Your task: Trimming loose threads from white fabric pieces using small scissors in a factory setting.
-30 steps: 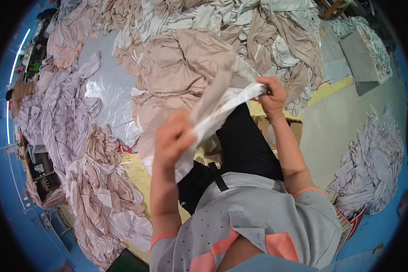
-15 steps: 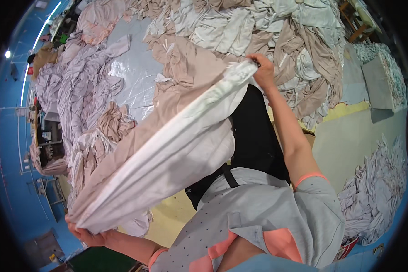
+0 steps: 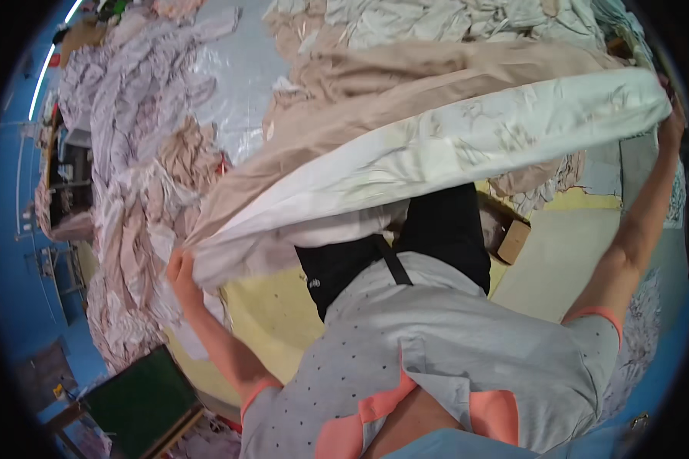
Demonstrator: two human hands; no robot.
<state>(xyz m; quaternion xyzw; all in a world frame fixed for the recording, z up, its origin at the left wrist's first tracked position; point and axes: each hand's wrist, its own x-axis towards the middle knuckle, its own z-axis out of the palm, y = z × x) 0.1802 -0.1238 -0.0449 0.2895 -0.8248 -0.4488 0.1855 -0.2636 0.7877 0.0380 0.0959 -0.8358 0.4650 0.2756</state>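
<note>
Near the blue wall [image 3: 8, 283] are a bright light [image 3: 42, 80] and green board [image 3: 140, 402]; yellow floor [image 3: 272, 314] is farther out.

We see a grey top [image 3: 497, 336] whose open collar [image 3: 494, 411] is faced in coral. Left of the collar run small dark specks [image 3: 342, 357]; farther out, coral bands [image 3: 595, 311] edge short sleeves [image 3: 595, 333]; below it, black trousers [image 3: 445, 229].

The stretched cloth [image 3: 452, 145] spans the width between the hands [image 3: 181, 269], barring any forward reach. Nearer in, room opens over yellow floor [image 3: 272, 314] at left, bounded by fabric heaps [image 3: 130, 268] and a green board [image 3: 140, 402], and over pale floor [image 3: 557, 246] at right, beside a cardboard box [image 3: 515, 242].
</note>
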